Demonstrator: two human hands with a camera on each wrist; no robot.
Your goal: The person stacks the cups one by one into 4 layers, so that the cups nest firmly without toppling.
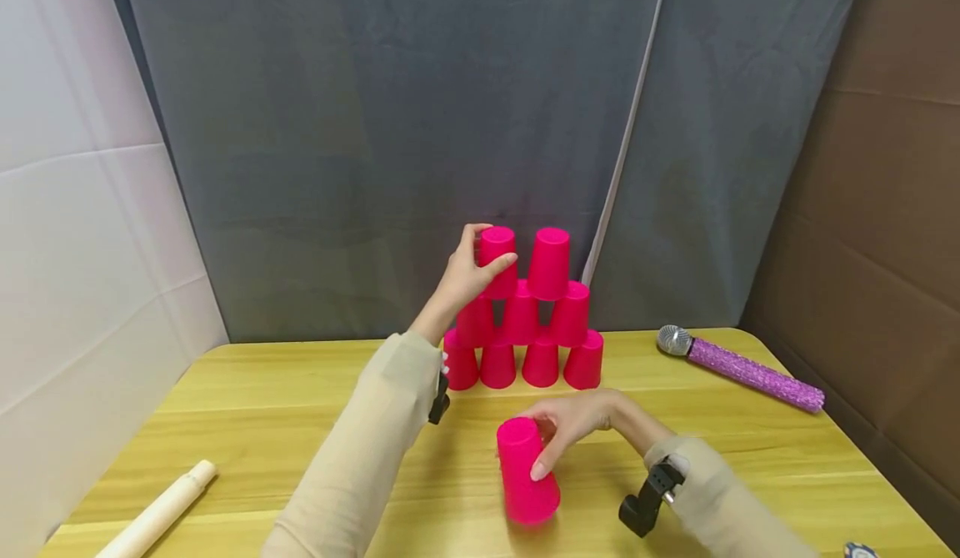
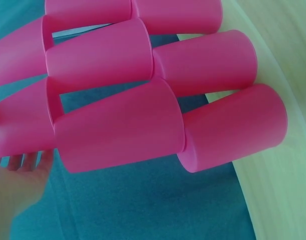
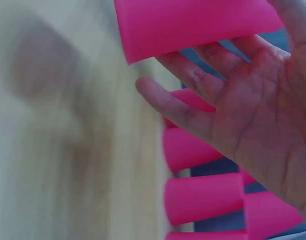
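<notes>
Cup (image 1: 497,262) in left hand (image 1: 467,277), stack (image 1: 525,473) under right hand (image 1: 573,424)

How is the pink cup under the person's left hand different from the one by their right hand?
The left hand grips an upper cup high on the pyramid; the right hand holds the loose cup low on the table. The upper cup rests on other cups; the loose cup stands alone. Both are pink and upside down.

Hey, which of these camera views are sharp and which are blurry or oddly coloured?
Head view: sharp and evenly lit, with soft shadows under the cup pyramid and edges bowed by the wide lens. Left wrist view: the cups are crisp, but the left hand is washed out and the curtain looks teal. Right wrist view: the table is smeared with blur, while the right hand is fairly clear.
</notes>
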